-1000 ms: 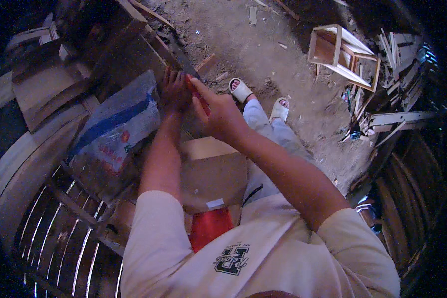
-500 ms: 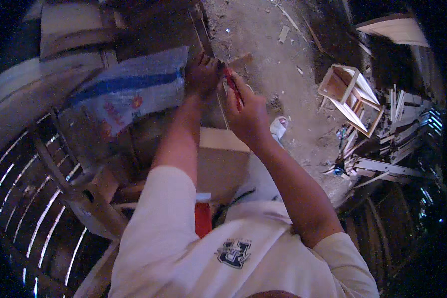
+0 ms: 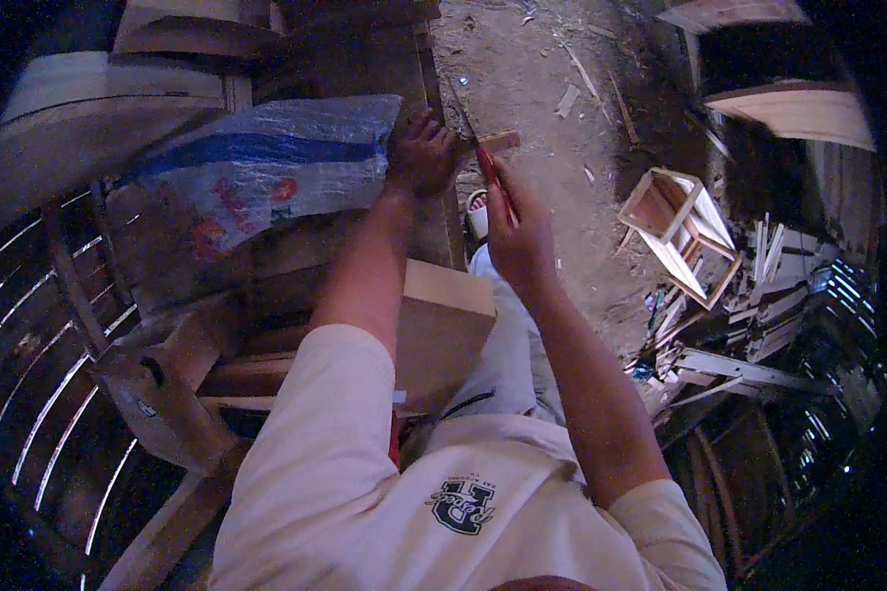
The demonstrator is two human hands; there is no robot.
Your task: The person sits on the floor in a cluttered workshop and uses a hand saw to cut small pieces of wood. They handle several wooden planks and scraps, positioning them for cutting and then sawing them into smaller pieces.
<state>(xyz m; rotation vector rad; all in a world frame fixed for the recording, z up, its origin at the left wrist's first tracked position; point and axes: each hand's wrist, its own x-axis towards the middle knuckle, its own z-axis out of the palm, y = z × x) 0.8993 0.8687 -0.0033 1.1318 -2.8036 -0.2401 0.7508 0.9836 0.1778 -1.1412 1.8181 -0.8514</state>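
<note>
My right hand (image 3: pixel 522 236) is closed around the red handle of a handsaw (image 3: pixel 489 165), whose thin dark blade points away from me and slightly left. Just left of the saw, my left hand (image 3: pixel 424 158) is closed over a short piece of wood (image 3: pixel 503 141) at the right edge of the workbench (image 3: pixel 448 212). The wood's end sticks out past that edge, on the far side of the saw handle. What lies under my left palm is hidden. Beside that hand lies a plastic-wrapped sack (image 3: pixel 256 172) with a blue stripe and red marks.
A light wooden block (image 3: pixel 448 291) stands in front of my body. One sandalled foot (image 3: pixel 478 217) is beside the bench. To the right, a small wooden frame (image 3: pixel 675 236) rests near a heap of offcuts (image 3: pixel 759 345). Wood scraps litter the dirt floor (image 3: pixel 581 197).
The view has shifted a little. My foot has come left, closer to the bench. The saw blade shows more plainly now, and both hands keep their holds.
</note>
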